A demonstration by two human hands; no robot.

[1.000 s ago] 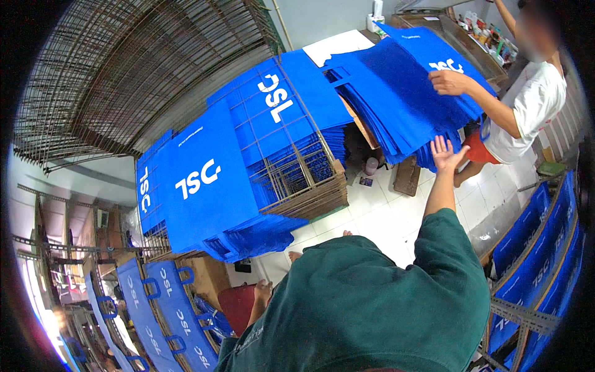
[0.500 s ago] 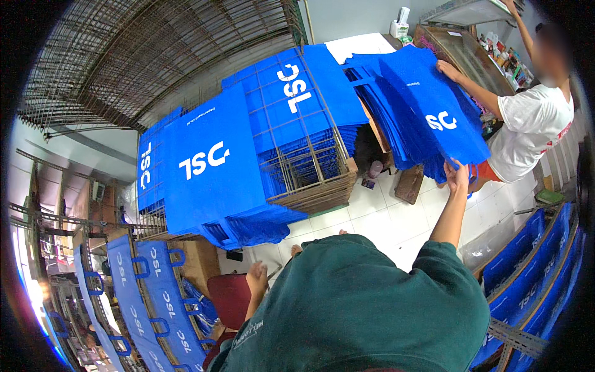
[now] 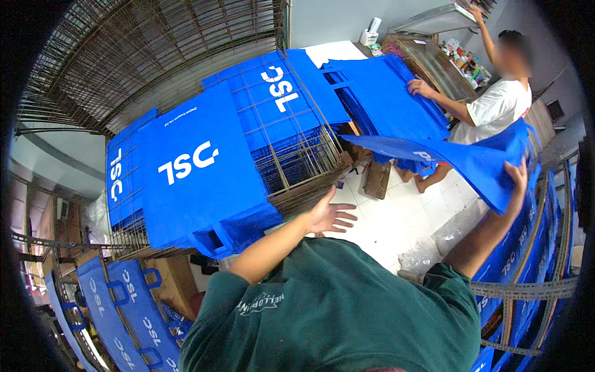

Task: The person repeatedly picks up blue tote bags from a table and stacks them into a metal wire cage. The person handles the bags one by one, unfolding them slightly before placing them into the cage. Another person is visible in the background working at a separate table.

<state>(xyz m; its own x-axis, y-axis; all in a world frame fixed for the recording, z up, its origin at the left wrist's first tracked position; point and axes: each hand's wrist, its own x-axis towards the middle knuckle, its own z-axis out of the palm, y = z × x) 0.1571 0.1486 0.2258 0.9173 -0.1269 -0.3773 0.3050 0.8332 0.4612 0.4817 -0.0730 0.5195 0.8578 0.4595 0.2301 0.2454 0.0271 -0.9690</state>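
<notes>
My right hand [image 3: 516,177], at the right, grips the edge of a blue fabric bag [image 3: 458,155] with white print. The bag is lifted and bent, stretching leftward from the hand over the tiled floor. In front of my chest, my left hand [image 3: 331,214] is held out, fingers spread and nothing in it. The nearest thing to it is the wire rack stack [image 3: 304,158] with blue bags between its layers. On that stack's top lies a flat blue bag [image 3: 204,149]. Beyond the lifted bag is a pile of blue bags [image 3: 390,93].
A co-worker [image 3: 502,102] in a white shirt rests one hand on the pile and raises the other to a hinged frame [image 3: 440,18]. Wire racks [image 3: 167,56] tilt up at upper left. Bags hang on metal racks at lower left [image 3: 133,304] and right [image 3: 527,248].
My right hand has pulled a bag off the pile, up and to the right. My left hand has risen from low at the left and spread its fingers. The view has shifted right.
</notes>
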